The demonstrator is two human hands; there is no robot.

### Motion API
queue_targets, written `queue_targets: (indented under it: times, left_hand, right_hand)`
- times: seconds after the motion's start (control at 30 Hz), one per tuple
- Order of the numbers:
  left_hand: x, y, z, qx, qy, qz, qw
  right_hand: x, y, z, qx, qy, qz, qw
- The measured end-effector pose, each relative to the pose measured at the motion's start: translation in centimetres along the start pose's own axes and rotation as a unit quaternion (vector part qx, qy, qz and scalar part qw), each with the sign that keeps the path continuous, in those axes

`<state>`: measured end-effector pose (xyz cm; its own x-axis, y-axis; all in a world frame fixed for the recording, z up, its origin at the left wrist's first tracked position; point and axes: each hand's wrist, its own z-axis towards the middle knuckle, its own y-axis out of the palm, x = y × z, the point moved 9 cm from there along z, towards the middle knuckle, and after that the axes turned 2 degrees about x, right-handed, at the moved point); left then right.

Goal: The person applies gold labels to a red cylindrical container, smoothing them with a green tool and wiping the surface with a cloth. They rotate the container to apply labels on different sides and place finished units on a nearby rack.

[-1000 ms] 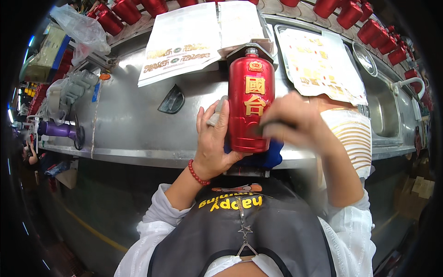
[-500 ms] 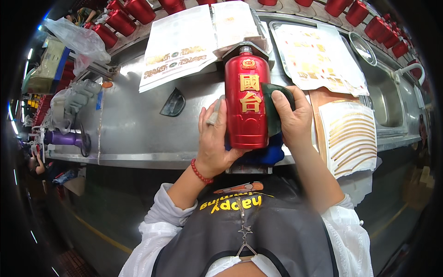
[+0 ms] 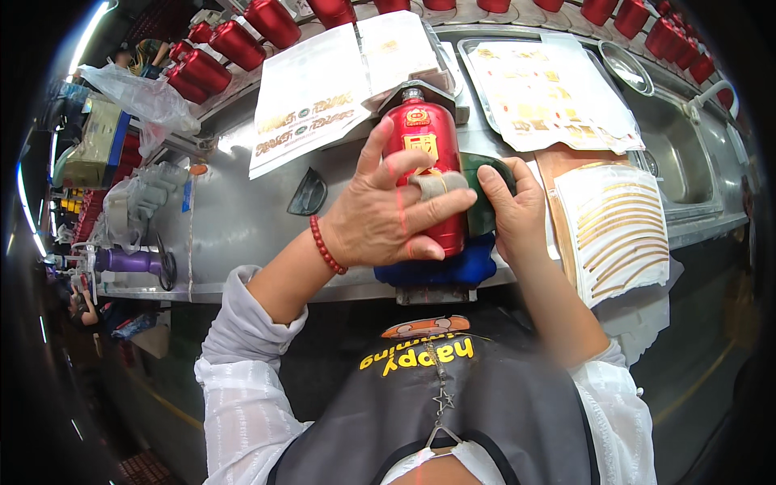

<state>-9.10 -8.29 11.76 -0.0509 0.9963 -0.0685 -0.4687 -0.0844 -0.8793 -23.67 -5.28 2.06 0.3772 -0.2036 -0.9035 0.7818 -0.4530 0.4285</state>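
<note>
The red bottle point(image 3: 447, 133) lies in the middle, its neck at a dark bracket point(image 3: 376, 103) and its base end over a blue cloth point(image 3: 481, 263) at the near edge of the surface point(image 3: 242, 222). The left hand point(image 3: 376, 206) has its fingers spread apart across the bottle's front, hiding most of the lower gold character and the bottle's left side; which fingertips actually touch the bottle cannot be told. A grey-beige sleeve point(image 3: 439, 186) wraps one finger. The right hand point(image 3: 513, 198) is clamped, thumb against fingers, on a dark green flat piece point(image 3: 480, 202) at the bottle's right side; the grip covers part of that piece, so its full outline is unclear. A dark half-round piece point(image 3: 308, 192) lies to the left. Along the top, further red bottles point(image 3: 272, 23) are cut off by the frame, and the far left corner is too dim and bent to sort out.
</note>
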Motion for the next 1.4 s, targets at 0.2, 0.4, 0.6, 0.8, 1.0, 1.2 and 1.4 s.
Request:
queue_targets:
  times: [0.2,0.4,0.6,0.8,1.0,1.2,1.4]
  left_hand:
    - [1.5,0.3,-1.1,-0.023,-0.038,-0.018,0.999]
    - [-3.3,-0.2,0.1,0.012,-0.064,-0.007,0.998]
    - [-0.5,-0.5,-1.1,0.025,-0.038,-0.029,0.999]
    - [-1.2,-0.6,-1.9,0.049,-0.054,-0.016,0.997]
    - [0.6,0.9,-4.7,0.069,-0.220,-0.087,0.969]
    - [0.8,1.9,-5.9,0.103,-0.253,-0.125,0.954]
    - [0.5,2.5,-6.8,0.132,-0.264,-0.176,0.939]
  right_hand:
    - [-0.1,-0.6,-0.3,-0.002,0.003,-0.034,0.999]
    - [-0.2,-0.5,-0.3,-0.015,0.004,-0.027,1.000]
    - [-1.0,-0.9,-1.1,-0.014,0.010,-0.042,0.999]
    - [-1.3,-0.7,-1.1,-0.030,-0.008,-0.088,0.996]
    - [-6.9,2.9,-2.1,-0.101,-0.359,-0.403,0.836]
    - [-6.1,5.2,-3.5,-0.139,-0.406,-0.495,0.756]
    - [-6.7,6.1,-4.2,-0.141,-0.428,-0.513,0.731]
